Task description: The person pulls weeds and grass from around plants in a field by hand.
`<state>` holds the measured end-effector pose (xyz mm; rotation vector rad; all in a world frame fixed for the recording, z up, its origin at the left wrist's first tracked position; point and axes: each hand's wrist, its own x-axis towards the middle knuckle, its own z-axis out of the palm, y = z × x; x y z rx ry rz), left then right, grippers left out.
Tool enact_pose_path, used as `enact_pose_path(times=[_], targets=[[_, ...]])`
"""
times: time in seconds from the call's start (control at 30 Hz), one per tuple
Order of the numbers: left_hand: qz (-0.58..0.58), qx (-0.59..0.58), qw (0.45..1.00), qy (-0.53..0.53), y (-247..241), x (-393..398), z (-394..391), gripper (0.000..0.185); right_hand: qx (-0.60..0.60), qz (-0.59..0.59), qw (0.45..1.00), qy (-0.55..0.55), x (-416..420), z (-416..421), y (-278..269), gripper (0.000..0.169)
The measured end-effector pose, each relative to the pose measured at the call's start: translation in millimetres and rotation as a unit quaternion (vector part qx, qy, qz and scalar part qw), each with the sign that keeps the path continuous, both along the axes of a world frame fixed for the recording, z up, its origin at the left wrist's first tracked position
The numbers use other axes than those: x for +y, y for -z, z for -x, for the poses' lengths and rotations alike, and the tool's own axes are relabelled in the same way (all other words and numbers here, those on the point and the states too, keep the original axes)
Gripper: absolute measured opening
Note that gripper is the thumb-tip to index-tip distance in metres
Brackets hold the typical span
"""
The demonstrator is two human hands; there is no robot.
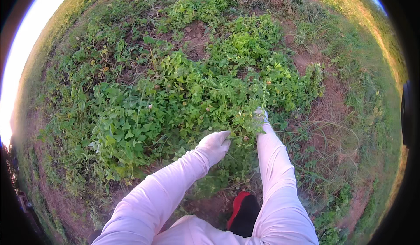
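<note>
Leafy green vines (183, 94) spread over the ground before me. My left hand (215, 146), in a pale glove, reaches in at the near edge of the foliage, its fingers bent together against the leaves; whether a stem lies between them I cannot tell. Farther forward and to the right, my right hand (261, 114) is among the stems, partly covered by leafy sprigs, so its grip is hidden. Small pale pink flowers or buds (150, 106) show among the leaves. Long light sleeves cover both arms.
A red and black shoe (243, 213) stands on bare soil below my hands. Reddish soil with dry grass (331, 103) runs along the right of the vines. Another soil patch (196, 39) lies beyond them, and grass borders the far right.
</note>
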<state>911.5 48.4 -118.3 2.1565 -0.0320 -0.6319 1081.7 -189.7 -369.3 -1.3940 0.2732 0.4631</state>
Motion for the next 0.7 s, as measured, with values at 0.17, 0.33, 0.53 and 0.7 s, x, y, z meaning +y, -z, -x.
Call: enact_pose_path(times=[0.17,0.33,0.53,0.7], targets=[[-0.018,-0.039,0.999,0.020,-17.7,0.9,24.4,0.044,-0.002,-0.004,1.000,-0.030,13.5,49.4,-73.6,0.018],[-0.007,-0.120,0.987,0.103,-25.3,18.6,66.0,0.042,-0.078,0.135,0.987,-0.046,21.7,91.8,-73.3,0.020],[-0.016,-0.151,0.982,0.111,-25.1,38.8,98.6,0.039,-0.228,0.394,0.887,-0.075,2.0,124.4,-21.8,0.025],[-0.071,-0.157,0.977,0.124,-51.1,69.0,150.5,0.037,-0.203,0.505,0.825,-0.153,59.9,176.1,-100.8,0.027]])
